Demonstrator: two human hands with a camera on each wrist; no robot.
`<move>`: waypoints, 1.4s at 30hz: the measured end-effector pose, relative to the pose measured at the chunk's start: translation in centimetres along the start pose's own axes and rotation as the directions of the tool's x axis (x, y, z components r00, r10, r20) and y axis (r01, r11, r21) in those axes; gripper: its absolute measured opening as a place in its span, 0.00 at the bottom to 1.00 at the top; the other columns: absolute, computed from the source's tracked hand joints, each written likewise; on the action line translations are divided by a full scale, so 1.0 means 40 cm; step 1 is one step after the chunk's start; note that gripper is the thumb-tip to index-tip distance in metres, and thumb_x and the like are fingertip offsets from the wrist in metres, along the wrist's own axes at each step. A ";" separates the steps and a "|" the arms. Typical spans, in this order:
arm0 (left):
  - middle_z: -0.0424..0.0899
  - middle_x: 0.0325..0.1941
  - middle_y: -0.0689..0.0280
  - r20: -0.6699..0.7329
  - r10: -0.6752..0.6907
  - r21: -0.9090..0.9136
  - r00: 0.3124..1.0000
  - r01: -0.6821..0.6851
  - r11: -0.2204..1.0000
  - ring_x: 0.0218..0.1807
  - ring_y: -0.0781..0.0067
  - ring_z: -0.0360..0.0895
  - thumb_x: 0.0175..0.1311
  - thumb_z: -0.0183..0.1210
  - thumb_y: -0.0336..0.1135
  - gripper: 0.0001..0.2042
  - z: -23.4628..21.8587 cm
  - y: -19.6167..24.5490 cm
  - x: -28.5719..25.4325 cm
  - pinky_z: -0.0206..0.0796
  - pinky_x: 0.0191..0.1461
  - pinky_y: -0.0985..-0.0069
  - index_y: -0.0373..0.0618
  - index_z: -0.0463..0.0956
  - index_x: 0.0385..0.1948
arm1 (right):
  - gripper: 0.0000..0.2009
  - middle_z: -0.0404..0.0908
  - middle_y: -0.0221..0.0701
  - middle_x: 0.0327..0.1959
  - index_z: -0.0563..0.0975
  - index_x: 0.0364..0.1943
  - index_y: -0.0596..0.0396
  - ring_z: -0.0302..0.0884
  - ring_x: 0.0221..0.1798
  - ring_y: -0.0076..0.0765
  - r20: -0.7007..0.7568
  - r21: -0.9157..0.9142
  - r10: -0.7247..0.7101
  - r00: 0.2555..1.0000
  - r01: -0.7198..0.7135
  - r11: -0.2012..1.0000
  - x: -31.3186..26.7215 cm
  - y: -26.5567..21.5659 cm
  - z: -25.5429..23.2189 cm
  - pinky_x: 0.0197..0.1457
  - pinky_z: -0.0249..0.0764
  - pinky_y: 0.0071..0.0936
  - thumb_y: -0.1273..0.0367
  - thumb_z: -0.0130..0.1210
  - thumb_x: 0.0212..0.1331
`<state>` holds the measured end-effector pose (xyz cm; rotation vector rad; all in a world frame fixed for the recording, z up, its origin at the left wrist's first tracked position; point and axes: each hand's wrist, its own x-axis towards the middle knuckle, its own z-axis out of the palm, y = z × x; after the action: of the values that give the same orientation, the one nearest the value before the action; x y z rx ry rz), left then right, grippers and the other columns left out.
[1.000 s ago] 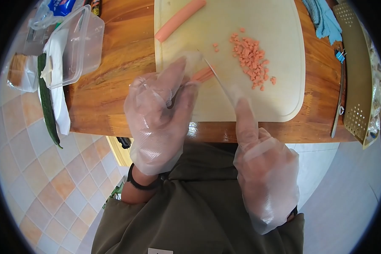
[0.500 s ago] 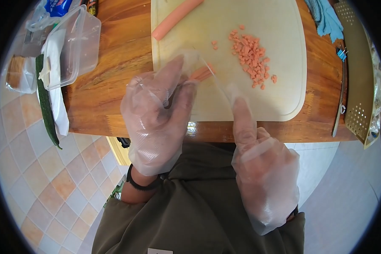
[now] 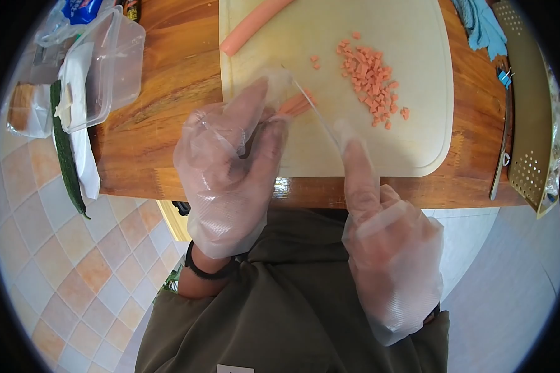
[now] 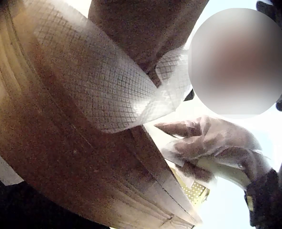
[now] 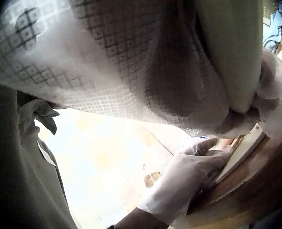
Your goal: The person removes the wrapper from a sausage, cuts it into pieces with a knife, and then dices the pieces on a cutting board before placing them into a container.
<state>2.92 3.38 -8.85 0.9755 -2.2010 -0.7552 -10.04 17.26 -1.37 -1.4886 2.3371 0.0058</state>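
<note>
On the pale cutting board (image 3: 410, 152), sausage strips (image 3: 296, 104) lie side by side. My gloved left hand (image 3: 227, 168) holds them with thumb and fingers bent around their near ends. From the right, my gloved right hand (image 3: 392, 248) grips a knife (image 3: 322, 119), its index finger stretched along the back of the blade. The thin blade crosses the strips near their free ends. In the right wrist view the knife's pale handle (image 5: 229, 52) sits inside that hand. A heap of diced sausage (image 3: 370, 78) lies right of the blade, and an uncut sausage (image 3: 255, 26) at upper left.
Left on the wooden table (image 3: 168, 81) stand a clear plastic container (image 3: 121, 68) and a cucumber (image 3: 67, 155) on white paper. At the right are a blue cloth (image 3: 482, 28), a slim metal tool (image 3: 499, 158) and a perforated gold basket (image 3: 529, 143).
The board has slid slightly left in the head view. The blade has shifted a little left with it. Both hands keep nearly the same hold, and the diced heap looks unchanged.
</note>
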 end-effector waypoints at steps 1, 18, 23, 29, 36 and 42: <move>0.86 0.41 0.65 0.002 -0.001 0.000 1.000 0.001 1.000 0.42 0.78 0.82 0.59 0.71 0.18 0.24 -0.002 0.001 -0.001 0.75 0.47 0.79 0.42 0.83 0.60 | 0.44 0.83 0.38 0.31 0.65 0.79 0.39 0.84 0.29 0.52 0.006 -0.001 -0.009 1.000 0.009 1.000 0.000 0.001 -0.001 0.30 0.80 0.49 0.81 0.58 0.52; 0.88 0.37 0.65 -0.015 0.023 0.019 1.000 -0.023 1.000 0.37 0.78 0.81 0.59 0.71 0.19 0.23 0.001 0.000 0.005 0.73 0.44 0.78 0.43 0.84 0.59 | 0.41 0.76 0.31 0.25 0.65 0.79 0.46 0.78 0.21 0.37 -0.009 -0.443 0.007 1.000 -0.010 0.897 0.001 -0.046 0.013 0.23 0.76 0.38 0.75 0.58 0.55; 0.87 0.32 0.63 -0.044 0.000 0.026 0.999 0.001 1.000 0.35 0.61 0.80 0.53 0.71 0.20 0.21 0.004 0.009 0.012 0.73 0.41 0.66 0.43 0.85 0.52 | 0.43 0.75 0.32 0.25 0.64 0.80 0.45 0.77 0.21 0.38 -0.004 -0.222 0.014 1.000 -0.014 0.975 0.004 -0.017 0.020 0.24 0.76 0.38 0.77 0.58 0.53; 0.86 0.30 0.64 -0.045 0.011 0.038 0.999 -0.009 0.999 0.35 0.59 0.79 0.53 0.72 0.21 0.21 0.003 0.006 0.013 0.73 0.42 0.64 0.44 0.85 0.52 | 0.44 0.79 0.36 0.27 0.63 0.80 0.43 0.80 0.24 0.46 -0.010 -0.001 0.050 0.999 -0.050 0.999 0.001 -0.009 0.011 0.28 0.76 0.43 0.81 0.57 0.52; 0.85 0.29 0.64 -0.054 0.021 0.036 0.998 -0.019 0.999 0.35 0.58 0.79 0.53 0.73 0.22 0.22 0.006 0.003 0.010 0.72 0.43 0.64 0.44 0.85 0.53 | 0.43 0.79 0.38 0.27 0.67 0.78 0.44 0.79 0.25 0.49 -0.072 0.074 -0.015 0.997 0.021 0.997 0.001 -0.002 0.009 0.29 0.77 0.45 0.83 0.57 0.51; 0.88 0.39 0.62 0.008 0.050 0.061 0.999 -0.050 0.997 0.41 0.73 0.85 0.56 0.69 0.16 0.25 -0.007 -0.003 0.005 0.77 0.46 0.77 0.41 0.83 0.58 | 0.42 0.80 0.37 0.27 0.68 0.78 0.45 0.81 0.26 0.48 -0.067 0.080 -0.024 0.997 0.030 0.996 0.007 -0.004 0.009 0.30 0.77 0.46 0.82 0.58 0.52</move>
<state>3.05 3.09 -8.71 0.9448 -2.2569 -0.6723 -9.90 17.03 -1.75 -1.5025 2.3391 -0.1450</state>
